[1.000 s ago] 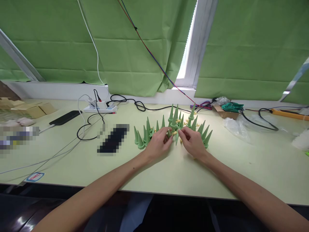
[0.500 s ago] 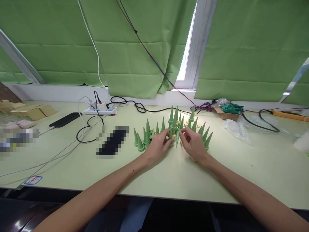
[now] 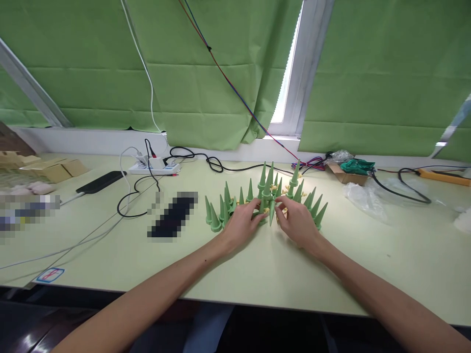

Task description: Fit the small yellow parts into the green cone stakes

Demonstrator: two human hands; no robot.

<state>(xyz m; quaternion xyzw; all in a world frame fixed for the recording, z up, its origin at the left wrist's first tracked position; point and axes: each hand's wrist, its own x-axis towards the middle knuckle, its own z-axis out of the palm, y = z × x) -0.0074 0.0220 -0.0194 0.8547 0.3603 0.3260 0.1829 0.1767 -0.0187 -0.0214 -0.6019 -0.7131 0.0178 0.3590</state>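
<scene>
Two bare hands among green cones on a pale table (image 3: 294, 284).
The left hand (image 3: 241, 225) is curled narrowly beside a yellow piece (image 3: 266, 211); the right hand (image 3: 297, 223), fingers bent, is at a downward-pointing green cone (image 3: 271, 214). Whether either grips cannot be told. Upright cones (image 3: 215, 223) stand around them; beyond lies a black cable (image 3: 239, 168).

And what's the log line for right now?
left hand: at green cones | right hand: at downward-pointing cone | cardboard box: farther back, right
</scene>
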